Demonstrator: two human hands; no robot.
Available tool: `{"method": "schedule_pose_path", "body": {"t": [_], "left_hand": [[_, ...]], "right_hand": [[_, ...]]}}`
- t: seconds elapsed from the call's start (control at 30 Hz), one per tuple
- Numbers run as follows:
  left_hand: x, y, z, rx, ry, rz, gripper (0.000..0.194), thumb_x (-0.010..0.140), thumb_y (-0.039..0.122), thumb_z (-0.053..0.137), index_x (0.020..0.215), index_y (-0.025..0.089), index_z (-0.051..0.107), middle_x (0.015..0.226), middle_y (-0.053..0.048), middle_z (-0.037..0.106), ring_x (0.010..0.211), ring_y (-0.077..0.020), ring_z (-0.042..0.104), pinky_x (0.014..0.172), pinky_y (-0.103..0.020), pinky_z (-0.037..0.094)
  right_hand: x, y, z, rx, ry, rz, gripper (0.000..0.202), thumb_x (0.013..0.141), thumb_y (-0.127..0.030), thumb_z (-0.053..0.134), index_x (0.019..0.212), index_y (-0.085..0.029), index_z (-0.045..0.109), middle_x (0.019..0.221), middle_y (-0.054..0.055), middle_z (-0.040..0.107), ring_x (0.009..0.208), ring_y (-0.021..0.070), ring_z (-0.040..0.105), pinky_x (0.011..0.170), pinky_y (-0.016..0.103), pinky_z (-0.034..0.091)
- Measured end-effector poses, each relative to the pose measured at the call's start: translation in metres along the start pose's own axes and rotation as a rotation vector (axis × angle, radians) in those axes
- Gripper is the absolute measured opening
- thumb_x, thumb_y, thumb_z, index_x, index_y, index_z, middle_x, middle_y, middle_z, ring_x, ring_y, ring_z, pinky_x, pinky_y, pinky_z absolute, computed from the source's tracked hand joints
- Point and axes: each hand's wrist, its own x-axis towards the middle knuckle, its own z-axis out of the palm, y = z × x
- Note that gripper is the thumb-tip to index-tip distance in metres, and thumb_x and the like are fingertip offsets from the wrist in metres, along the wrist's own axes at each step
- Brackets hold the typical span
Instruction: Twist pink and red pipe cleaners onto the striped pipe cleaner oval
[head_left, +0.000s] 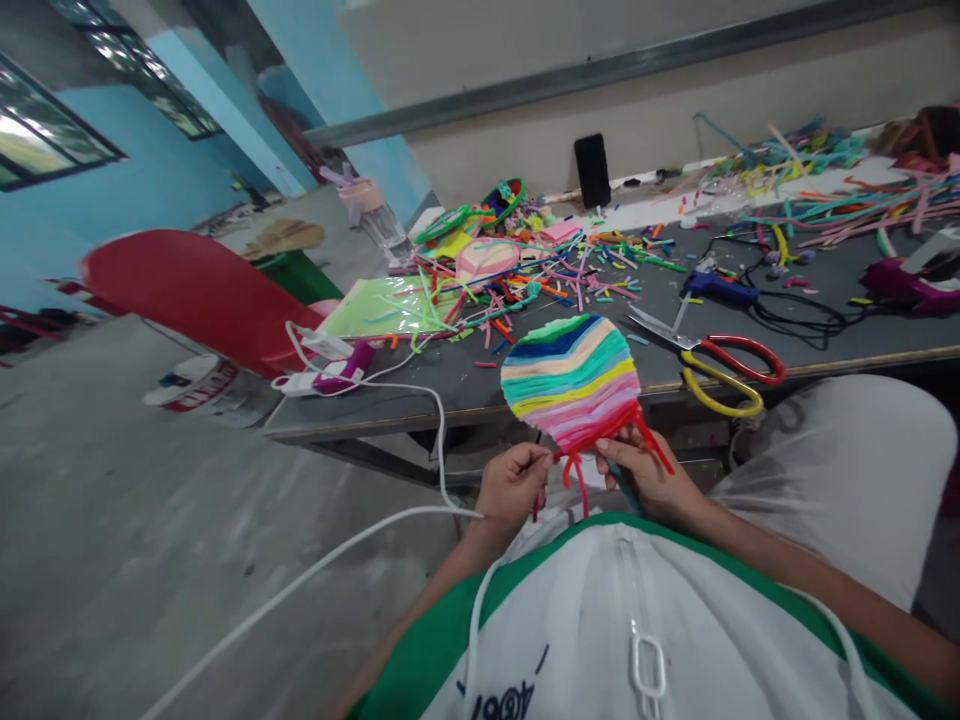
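Observation:
A round piece striped in green, blue, peach, yellow, pink and red, made of what look like pipe cleaners (574, 375), is held over the table's front edge. My left hand (514, 487) is closed in a pinch at its lower left, on a red pipe cleaner. My right hand (649, 470) grips the lower red edge between thumb and fingers. Loose red ends hang from that edge. Something thin and teal shows under my right thumb; what it is I cannot tell. Scissors (705, 360) with one red and one yellow handle lie partly open to the right.
Cut pipe cleaner bits (585, 275) are strewn over the grey table (450, 375). A blue glue gun (720, 287) with a black cord lies behind the scissors. A phone (592, 170) leans on the wall. A white cable (442, 420) passes my left arm; a red chair (187, 290) stands left.

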Motion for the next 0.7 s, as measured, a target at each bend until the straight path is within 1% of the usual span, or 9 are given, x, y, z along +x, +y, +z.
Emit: {"method": "schedule_pose_path", "body": {"t": [0.1,0.2,0.3,0.4,0.47,0.53,0.6,0.7], "left_hand": [[-0.002,0.005,0.000,-0.095,-0.001,-0.030,0.028,0.075,0.043,0.065,0.078,0.015,0.061,0.043,0.005,0.050,0.036,-0.0075,0.043,0.039,-0.018,0.031],[0.002,0.007,0.001,-0.233,-0.035,-0.068,0.024,0.073,0.037,0.068,0.077,0.015,0.060,0.053,0.003,0.056,0.048,-0.0077,0.050,0.049,-0.018,0.038],[0.007,0.010,0.003,-0.356,-0.133,-0.126,0.026,0.069,0.034,0.073,0.077,0.014,0.060,0.064,0.000,0.059,0.057,-0.0086,0.053,0.057,-0.020,0.041],[0.011,0.013,0.007,-0.408,-0.227,-0.159,0.028,0.067,0.036,0.075,0.073,0.013,0.061,0.066,-0.001,0.059,0.061,-0.0094,0.053,0.061,-0.021,0.042],[0.014,0.014,0.010,-0.399,-0.216,-0.192,0.030,0.063,0.035,0.078,0.066,0.012,0.059,0.061,0.000,0.057,0.056,-0.0079,0.050,0.056,-0.020,0.040],[0.016,0.014,0.014,-0.398,-0.153,-0.247,0.033,0.059,0.036,0.080,0.062,0.013,0.056,0.055,0.002,0.054,0.048,-0.0060,0.046,0.048,-0.018,0.035],[0.019,0.013,0.018,-0.404,-0.095,-0.285,0.035,0.058,0.037,0.081,0.063,0.013,0.056,0.051,0.003,0.052,0.043,-0.0046,0.042,0.042,-0.017,0.030],[0.022,0.011,0.020,-0.379,-0.097,-0.283,0.036,0.058,0.039,0.080,0.063,0.013,0.055,0.049,0.004,0.049,0.040,-0.0036,0.039,0.039,-0.016,0.026]], "right_hand": [[0.002,0.001,0.001,-0.032,0.002,-0.013,0.021,0.076,-0.038,0.063,0.069,-0.018,0.062,0.062,0.002,0.059,0.053,0.0149,0.054,0.049,0.028,0.045],[0.002,-0.002,0.001,-0.048,0.001,-0.015,0.022,0.077,-0.038,0.063,0.068,-0.018,0.062,0.063,0.002,0.060,0.053,0.0149,0.054,0.049,0.029,0.047],[0.001,-0.006,0.001,-0.050,-0.012,-0.017,0.021,0.076,-0.038,0.063,0.071,-0.018,0.061,0.063,0.002,0.060,0.053,0.0149,0.054,0.049,0.029,0.048],[0.001,-0.009,0.003,-0.025,0.001,0.016,0.021,0.074,-0.038,0.064,0.075,-0.017,0.060,0.062,0.001,0.059,0.053,0.0151,0.055,0.048,0.028,0.048],[0.002,-0.011,0.004,-0.027,0.013,0.051,0.022,0.073,-0.038,0.064,0.073,-0.017,0.060,0.061,0.001,0.059,0.050,0.0140,0.054,0.047,0.027,0.046],[0.003,-0.013,0.006,-0.031,0.027,0.090,0.022,0.072,-0.037,0.065,0.071,-0.016,0.059,0.061,0.000,0.059,0.048,0.0128,0.053,0.046,0.026,0.044],[0.004,-0.013,0.005,-0.014,0.035,0.130,0.021,0.071,-0.036,0.065,0.072,-0.017,0.059,0.061,0.000,0.058,0.049,0.0125,0.052,0.045,0.025,0.043],[0.006,-0.012,0.003,0.005,0.027,0.138,0.017,0.070,-0.033,0.064,0.073,-0.018,0.059,0.061,0.000,0.057,0.052,0.0129,0.052,0.045,0.024,0.043]]}}
